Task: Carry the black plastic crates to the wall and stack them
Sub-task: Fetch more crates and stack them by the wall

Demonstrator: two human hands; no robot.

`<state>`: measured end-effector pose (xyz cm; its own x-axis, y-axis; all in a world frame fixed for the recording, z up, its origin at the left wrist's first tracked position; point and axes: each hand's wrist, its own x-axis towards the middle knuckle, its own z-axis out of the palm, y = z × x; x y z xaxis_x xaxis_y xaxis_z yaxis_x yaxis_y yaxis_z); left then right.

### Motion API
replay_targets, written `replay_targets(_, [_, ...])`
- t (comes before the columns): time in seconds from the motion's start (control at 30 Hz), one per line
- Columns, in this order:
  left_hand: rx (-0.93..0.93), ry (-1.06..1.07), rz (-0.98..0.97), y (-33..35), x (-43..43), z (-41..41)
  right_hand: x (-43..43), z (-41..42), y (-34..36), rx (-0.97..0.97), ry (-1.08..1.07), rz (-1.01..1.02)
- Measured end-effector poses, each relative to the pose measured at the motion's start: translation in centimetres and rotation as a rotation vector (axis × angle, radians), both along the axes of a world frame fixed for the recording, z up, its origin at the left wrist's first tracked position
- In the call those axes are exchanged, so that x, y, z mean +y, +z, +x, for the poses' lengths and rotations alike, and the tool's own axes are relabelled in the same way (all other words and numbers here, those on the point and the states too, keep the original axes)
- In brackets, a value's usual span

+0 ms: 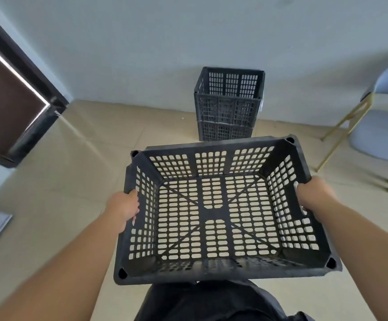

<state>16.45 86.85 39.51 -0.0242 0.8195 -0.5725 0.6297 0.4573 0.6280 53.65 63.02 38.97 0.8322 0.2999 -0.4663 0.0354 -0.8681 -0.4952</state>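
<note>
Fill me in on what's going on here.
A person is carrying an empty black crate in front of their body. The left hand grips its left wall and the right hand grips its right wall. Ahead, a stack of matching crates stands on the tiled floor against the wall. The carried crate has not reached it yet. A chair with gold legs sits to the right of the stack.

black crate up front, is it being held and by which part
Both hands hold the black crate by its short side walls, up near the rim: left hand on the left wall, right hand on the right wall.
</note>
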Motion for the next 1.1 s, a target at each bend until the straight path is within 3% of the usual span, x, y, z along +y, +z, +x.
replay_targets(0.37, [0.012, -0.074, -0.028, -2.1, 18.6, 14.7, 15.9, 12.5, 0.7, -0.011, -0.063, -0.036])
replay_targets(0.7, [0.019, -0.239, -0.039, -0.9, 36.9, 30.9, 28.4, 24.5, 1.5, 0.018, -0.251, -0.013])
replay_targets(1.1, [0.043, -0.262, -0.032, -1.0, 50.3, 51.2, 41.3, 43.3, -1.0, 0.020, -0.241, -0.004])
